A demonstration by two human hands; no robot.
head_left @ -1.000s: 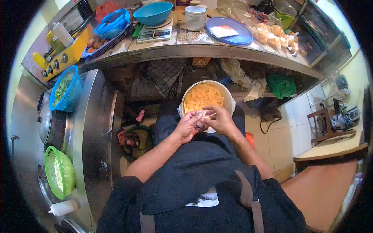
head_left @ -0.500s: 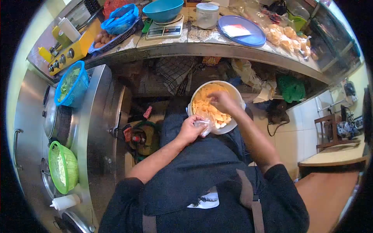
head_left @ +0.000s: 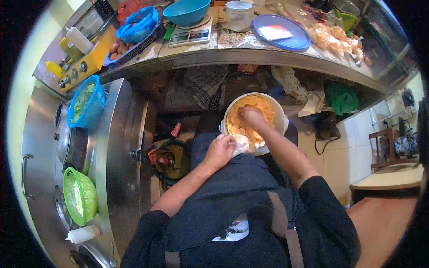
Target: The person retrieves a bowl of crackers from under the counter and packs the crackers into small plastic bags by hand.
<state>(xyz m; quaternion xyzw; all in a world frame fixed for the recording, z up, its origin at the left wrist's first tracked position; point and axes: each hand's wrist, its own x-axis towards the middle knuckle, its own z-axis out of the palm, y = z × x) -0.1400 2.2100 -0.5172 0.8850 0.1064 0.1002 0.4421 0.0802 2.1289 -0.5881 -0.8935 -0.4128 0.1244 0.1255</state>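
Counter [head_left: 232,40] beyond, right hand [head_left: 253,119] forward, fingers [head_left: 242,112] among chips [head_left: 263,104], left hand [head_left: 219,150] on bag [head_left: 241,144]

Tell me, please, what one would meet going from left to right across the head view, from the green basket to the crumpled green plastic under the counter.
Green basket, left hand, right hand, crumpled green plastic.

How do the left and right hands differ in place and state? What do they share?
The left hand holds a clear plastic bag by the bucket; the right hand reaches inside it, at the orange slices.
The left hand is nearer the torso, the right hand farther out.
Both are bare.
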